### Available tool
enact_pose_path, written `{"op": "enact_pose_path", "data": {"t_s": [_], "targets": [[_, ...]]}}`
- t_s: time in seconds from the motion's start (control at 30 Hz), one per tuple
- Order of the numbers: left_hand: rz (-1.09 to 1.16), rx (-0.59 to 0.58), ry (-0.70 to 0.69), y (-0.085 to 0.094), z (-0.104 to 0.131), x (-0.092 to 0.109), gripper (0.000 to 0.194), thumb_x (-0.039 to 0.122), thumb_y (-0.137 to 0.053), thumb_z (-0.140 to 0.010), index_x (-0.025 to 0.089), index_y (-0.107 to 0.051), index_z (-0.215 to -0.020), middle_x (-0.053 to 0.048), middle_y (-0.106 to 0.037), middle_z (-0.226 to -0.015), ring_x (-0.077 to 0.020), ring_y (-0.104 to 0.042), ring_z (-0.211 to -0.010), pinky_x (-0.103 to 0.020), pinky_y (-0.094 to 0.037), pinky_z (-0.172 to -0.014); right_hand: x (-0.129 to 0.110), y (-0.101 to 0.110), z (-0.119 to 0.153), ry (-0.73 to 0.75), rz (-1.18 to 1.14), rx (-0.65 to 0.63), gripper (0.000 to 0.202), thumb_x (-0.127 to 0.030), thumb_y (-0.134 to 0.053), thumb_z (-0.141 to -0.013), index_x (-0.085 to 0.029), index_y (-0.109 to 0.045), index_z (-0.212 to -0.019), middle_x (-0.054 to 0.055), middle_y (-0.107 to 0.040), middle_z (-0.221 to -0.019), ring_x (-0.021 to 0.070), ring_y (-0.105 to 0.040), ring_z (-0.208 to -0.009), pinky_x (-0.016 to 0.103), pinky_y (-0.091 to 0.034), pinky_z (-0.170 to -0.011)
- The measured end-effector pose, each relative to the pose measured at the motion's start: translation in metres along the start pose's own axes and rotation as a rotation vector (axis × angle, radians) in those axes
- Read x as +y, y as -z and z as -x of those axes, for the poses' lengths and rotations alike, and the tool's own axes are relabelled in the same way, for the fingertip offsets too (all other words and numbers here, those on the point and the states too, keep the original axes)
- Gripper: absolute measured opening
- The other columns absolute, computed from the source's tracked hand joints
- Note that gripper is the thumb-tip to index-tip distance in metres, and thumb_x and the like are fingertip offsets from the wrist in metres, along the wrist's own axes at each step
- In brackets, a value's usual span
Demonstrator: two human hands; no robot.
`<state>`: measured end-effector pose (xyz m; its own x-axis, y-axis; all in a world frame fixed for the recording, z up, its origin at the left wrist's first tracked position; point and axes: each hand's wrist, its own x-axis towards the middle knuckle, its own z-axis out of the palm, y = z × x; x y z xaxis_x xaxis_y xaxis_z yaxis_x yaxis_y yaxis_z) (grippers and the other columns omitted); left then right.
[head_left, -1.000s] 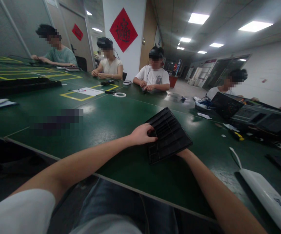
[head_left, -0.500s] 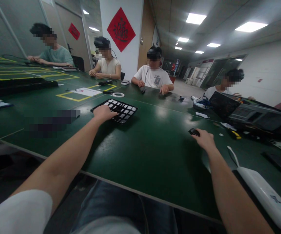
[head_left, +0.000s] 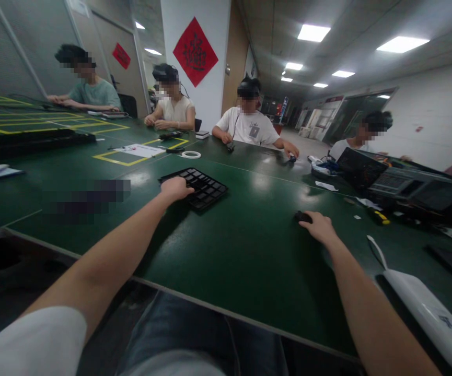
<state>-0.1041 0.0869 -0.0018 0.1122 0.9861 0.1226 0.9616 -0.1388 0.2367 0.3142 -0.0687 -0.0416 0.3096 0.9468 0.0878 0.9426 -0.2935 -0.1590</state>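
My left hand [head_left: 176, 189] grips the left part of a black tray [head_left: 208, 196] divided into a grid of square compartments; it is slightly tilted over the green table [head_left: 233, 250]. My right hand [head_left: 317, 226], to the right, is closed on a small black object [head_left: 302, 217] close to the table surface. What exactly this object is cannot be made out.
A white tape roll [head_left: 191, 154] and a paper sheet [head_left: 139, 150] lie beyond the tray. At the right are a white case [head_left: 425, 308], a yellow-black tool [head_left: 380, 217] and electronic equipment [head_left: 409, 183]. Several people sit around the table.
The tray in my left hand has shifted slightly right, and its compartments now look dark instead of bright. My right hand has moved a little left with the black object. A person opposite has reached out sideways.
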Motion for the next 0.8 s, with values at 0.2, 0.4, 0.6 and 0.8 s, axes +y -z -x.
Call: {"op": "enact_pose_path", "data": {"t_s": [0.2,0.4,0.6,0.8], "targets": [[0.253,-0.056,-0.330,-0.025,0.035,0.068,0.035,0.044,-0.049,-0.075,0.013,-0.057,-0.090,-0.009,-0.060,-0.086,-0.0191,-0.056,-0.076,-0.027,-0.041,-0.064,-0.072,-0.005,0.019,0.334,-0.403,-0.036,0.045,-0.028,-0.054,-0.072,-0.012,-0.049,-0.114,0.008,-0.052,-0.111,0.0224,-0.046,-0.104,0.039,-0.033,-0.093],[0.605,-0.084,-0.628,-0.043,0.077,0.106,0.037,0.037,-0.052,-0.075,0.010,-0.051,-0.100,-0.009,-0.056,-0.092,-0.0174,-0.052,-0.081,-0.030,-0.042,-0.072,-0.110,-0.006,0.043,0.515,-0.999,-0.118,0.036,-0.033,-0.055,-0.068,-0.013,-0.052,-0.098,0.010,-0.057,-0.106,0.0209,-0.053,-0.097,0.037,-0.041,-0.088],[0.759,-0.158,-0.633,-0.045,0.089,0.106,0.039,0.039,-0.054,-0.073,0.011,-0.047,-0.100,-0.006,-0.053,-0.085,-0.0146,-0.048,-0.073,-0.029,-0.042,-0.067,-0.123,-0.008,0.045,0.532,-1.023,-0.041,0.038,-0.034,-0.049,-0.069,-0.011,-0.052,-0.100,0.013,-0.054,-0.110,0.0240,-0.051,-0.102,0.040,-0.042,-0.089],[0.762,-0.211,-0.699,-0.046,0.091,0.106,0.041,0.040,-0.056,-0.070,0.013,-0.048,-0.100,-0.001,-0.048,-0.076,-0.0127,-0.045,-0.068,-0.026,-0.039,-0.063,-0.115,-0.017,0.043,0.622,-0.743,-0.019,0.049,-0.031,-0.035,-0.078,-0.002,-0.041,-0.117,0.019,-0.035,-0.130,0.0224,-0.034,-0.122,0.040,-0.019,-0.106]]}}
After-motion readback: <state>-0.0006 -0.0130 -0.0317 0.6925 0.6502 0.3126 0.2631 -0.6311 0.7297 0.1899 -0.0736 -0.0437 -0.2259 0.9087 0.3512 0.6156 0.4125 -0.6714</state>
